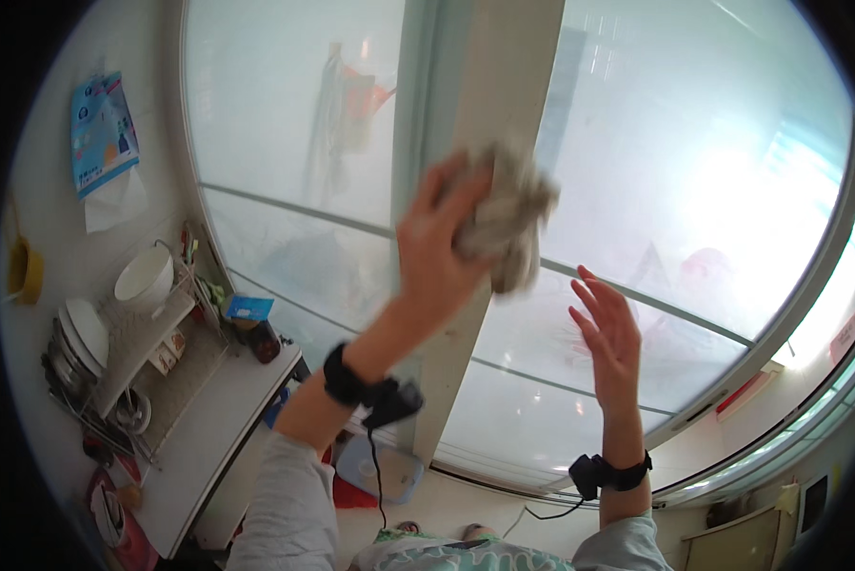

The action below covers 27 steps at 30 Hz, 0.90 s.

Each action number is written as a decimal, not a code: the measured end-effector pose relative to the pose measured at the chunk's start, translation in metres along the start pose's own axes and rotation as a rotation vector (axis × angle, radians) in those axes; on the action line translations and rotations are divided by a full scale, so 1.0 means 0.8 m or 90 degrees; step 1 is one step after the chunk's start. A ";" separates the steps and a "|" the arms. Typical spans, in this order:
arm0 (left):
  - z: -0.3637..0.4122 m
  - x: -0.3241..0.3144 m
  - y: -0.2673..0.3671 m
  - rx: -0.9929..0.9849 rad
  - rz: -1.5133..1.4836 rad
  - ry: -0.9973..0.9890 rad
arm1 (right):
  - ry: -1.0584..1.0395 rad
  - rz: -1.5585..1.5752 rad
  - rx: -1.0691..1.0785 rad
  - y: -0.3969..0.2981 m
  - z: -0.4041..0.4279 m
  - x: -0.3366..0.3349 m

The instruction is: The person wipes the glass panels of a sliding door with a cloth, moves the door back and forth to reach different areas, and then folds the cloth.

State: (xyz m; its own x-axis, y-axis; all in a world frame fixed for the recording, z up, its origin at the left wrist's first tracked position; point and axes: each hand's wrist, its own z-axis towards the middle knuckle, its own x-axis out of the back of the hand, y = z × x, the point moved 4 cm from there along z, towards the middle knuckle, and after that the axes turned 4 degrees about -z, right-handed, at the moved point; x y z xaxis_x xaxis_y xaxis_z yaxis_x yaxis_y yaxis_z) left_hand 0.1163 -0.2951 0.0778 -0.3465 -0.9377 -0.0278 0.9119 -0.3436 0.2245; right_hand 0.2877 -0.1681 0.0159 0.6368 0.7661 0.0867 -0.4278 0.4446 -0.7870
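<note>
A crumpled greyish-beige cloth (pixel 509 214) is gripped in my left hand (pixel 438 228), raised in front of the cream post between two frosted glass panels. Hand and cloth are both blurred, and I cannot tell whether the cloth touches the post. My right hand (pixel 609 335) is raised before the right-hand frosted glass door (pixel 684 178). Its fingers are apart and hold nothing; whether they touch the glass is unclear. Behind the left frosted panel (pixel 270 107), hanging shapes show faintly, one of them orange-red. Black straps with small cabled devices circle both my wrists.
On the left, a white table (pixel 220 407) bears a dish rack (pixel 177 307) with bowls and plates, plus a dark jar (pixel 263 342). A blue tissue pack (pixel 106 135) hangs on the wall. A pale blue plastic container (pixel 381 467) lies on the floor near the post.
</note>
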 end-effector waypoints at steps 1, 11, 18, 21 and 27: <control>0.049 -0.001 0.006 -0.100 0.075 0.036 | 0.033 -0.022 0.001 0.002 0.004 0.008; -0.018 -0.026 -0.043 -0.042 0.223 -0.118 | 0.149 -0.024 -0.102 0.058 -0.058 0.096; 0.138 -0.026 -0.009 -0.084 0.314 0.029 | 0.186 -0.045 -0.057 0.037 -0.047 0.105; 0.083 -0.027 -0.024 -0.067 0.306 0.037 | 0.202 -0.012 -0.080 0.053 -0.056 0.109; -0.005 -0.011 -0.042 -0.036 0.357 -0.103 | 0.268 -0.029 -0.103 0.056 -0.085 0.137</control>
State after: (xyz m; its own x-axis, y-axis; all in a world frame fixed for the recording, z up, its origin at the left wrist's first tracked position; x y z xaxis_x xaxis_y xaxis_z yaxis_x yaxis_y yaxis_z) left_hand 0.0897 -0.2758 0.0669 0.1673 -0.9588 0.2297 0.9745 0.1961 0.1089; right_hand 0.3823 -0.0959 -0.0516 0.8722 0.4776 -0.1058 -0.3090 0.3703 -0.8760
